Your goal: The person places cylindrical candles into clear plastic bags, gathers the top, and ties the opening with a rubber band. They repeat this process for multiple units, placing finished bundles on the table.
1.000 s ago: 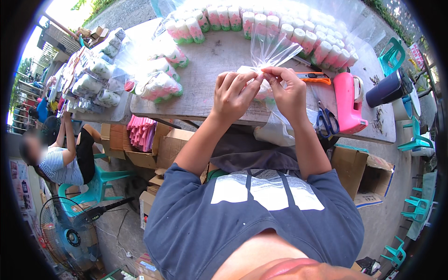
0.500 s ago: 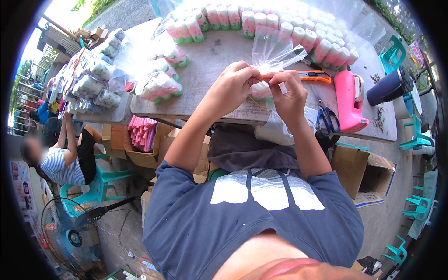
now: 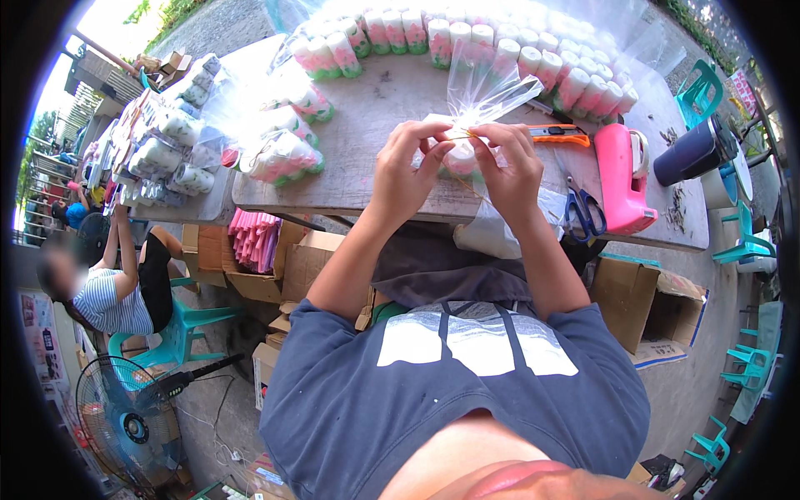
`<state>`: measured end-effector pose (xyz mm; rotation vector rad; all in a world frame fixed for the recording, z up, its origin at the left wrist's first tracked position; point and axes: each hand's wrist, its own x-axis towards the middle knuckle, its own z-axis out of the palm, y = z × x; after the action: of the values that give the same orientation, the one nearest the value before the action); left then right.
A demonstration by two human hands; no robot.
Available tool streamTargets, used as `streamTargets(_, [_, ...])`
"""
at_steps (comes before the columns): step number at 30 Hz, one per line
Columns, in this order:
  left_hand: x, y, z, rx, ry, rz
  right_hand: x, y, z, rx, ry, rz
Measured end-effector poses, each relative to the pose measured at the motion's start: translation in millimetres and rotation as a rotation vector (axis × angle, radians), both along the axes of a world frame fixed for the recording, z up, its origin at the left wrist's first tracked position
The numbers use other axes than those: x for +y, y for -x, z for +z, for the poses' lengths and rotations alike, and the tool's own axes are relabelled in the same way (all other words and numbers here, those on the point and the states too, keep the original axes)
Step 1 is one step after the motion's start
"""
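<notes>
A clear plastic bag (image 3: 483, 98) stands on the table before me, its gathered top fanned out above the neck. White and pink rolls (image 3: 461, 160) show in its lower part, between my hands. A thin yellow-orange string (image 3: 469, 133) crosses the neck, and a loose end hangs below. My right hand (image 3: 515, 171) pinches the string between thumb and forefinger at the neck's right side. At the left side, my left hand (image 3: 408, 171) has its forefinger and thumb curled in at the neck, apparently on the string; its exact grip is hard to make out.
Right of the bag lie an orange utility knife (image 3: 558, 134), blue scissors (image 3: 585, 210), a pink tape dispenser (image 3: 621, 179) and a dark tumbler (image 3: 696, 152). Many bagged rolls (image 3: 392, 32) line the table's back and left. A person (image 3: 108, 287) sits at left near a fan (image 3: 133, 425).
My hands have turned and moved slightly apart, from fingertips nearly touching above the neck to either side of it. The rolls inside the bag show more now.
</notes>
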<state>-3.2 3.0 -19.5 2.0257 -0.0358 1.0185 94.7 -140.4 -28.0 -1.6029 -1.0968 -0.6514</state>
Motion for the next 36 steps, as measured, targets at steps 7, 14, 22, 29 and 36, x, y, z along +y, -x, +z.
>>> streamTargets(7, [15,18,-2,0.129,-0.151,0.094,-19,2,-5,0.121,-0.062,0.016])
streamTargets(14, [-1,9,16,0.147,-0.452,0.259,-14,17,25,-0.202,0.162,-0.372])
streamTargets(22, [-6,4,20,0.112,-0.609,0.359,-26,16,38,-0.071,0.476,-0.265])
streamTargets(29, [25,4,15,0.355,0.323,-0.404,-33,-2,33,0.91,0.279,0.438])
streamTargets(36, [22,6,1,0.264,0.697,-0.64,-29,4,23,1.033,-0.049,0.621])
